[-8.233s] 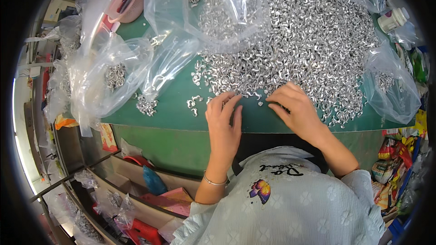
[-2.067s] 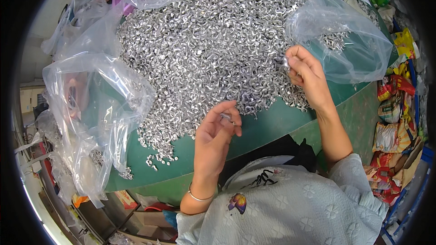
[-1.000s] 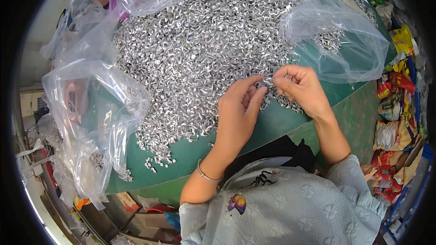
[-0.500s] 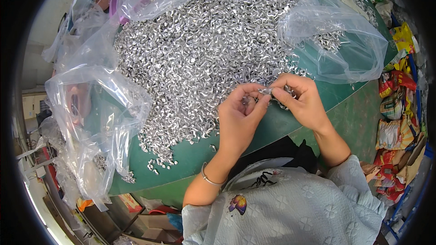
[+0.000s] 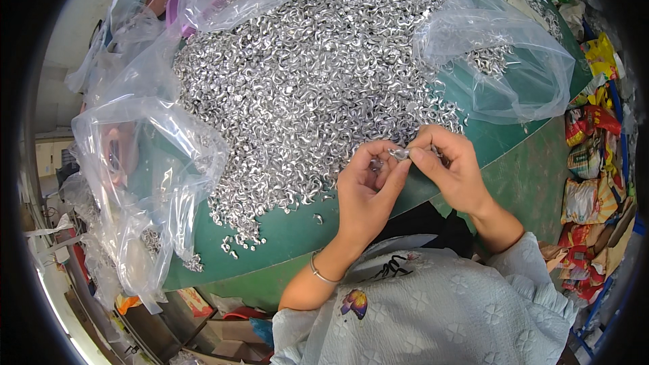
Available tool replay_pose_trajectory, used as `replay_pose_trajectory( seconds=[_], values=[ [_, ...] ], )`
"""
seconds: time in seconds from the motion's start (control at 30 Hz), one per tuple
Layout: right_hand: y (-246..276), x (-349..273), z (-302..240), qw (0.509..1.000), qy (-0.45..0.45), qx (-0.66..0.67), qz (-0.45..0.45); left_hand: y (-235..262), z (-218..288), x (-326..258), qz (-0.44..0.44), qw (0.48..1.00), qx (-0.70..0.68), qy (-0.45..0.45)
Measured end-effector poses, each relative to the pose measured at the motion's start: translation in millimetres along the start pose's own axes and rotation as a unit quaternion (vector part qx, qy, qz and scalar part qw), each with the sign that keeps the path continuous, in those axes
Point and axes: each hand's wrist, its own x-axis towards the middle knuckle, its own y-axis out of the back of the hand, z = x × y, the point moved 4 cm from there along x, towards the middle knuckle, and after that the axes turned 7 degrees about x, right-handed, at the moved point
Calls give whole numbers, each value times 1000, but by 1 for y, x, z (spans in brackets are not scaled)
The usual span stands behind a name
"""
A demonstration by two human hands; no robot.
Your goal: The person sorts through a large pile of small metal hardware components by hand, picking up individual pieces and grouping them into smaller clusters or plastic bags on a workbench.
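A wide heap of small, shiny, curved silver metal pieces (image 5: pixel 291 94) covers much of the green table (image 5: pixel 284 233). At the heap's near right edge, both hands meet fingertip to fingertip. My left hand (image 5: pixel 370 192) is closed, with a small curved metal piece (image 5: pixel 399 153) pinched between thumb and forefinger; more silver pieces show in its curled fingers. My right hand (image 5: pixel 454 169) pinches the other end of that piece, and its curled fingers partly hide further pieces. Exactly how many pieces each hand holds cannot be made out.
Clear plastic bags lie left (image 5: pixel 145 182) and right (image 5: pixel 514 61) of the heap, the right one with metal pieces in it. A purple tub (image 5: pixel 177 17) stands at the far left under plastic. Colourful packets (image 5: pixel 585 199) are piled beyond the table's right side.
Both hands have moved slightly toward me and a little to the right, still pinching at the fingertips. The heap and bags look the same.
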Motion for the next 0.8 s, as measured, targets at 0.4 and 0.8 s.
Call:
replay_pose_trajectory(
  seconds=[0.4,0.8],
  values=[
    [2,-4,-5,993,-9,-41,-110,9,-5,-12,-77,980,-117,137],
    [-6,-11,1,988,-80,109,-78,9,-1,-24,-60,975,-142,160]
  ],
)
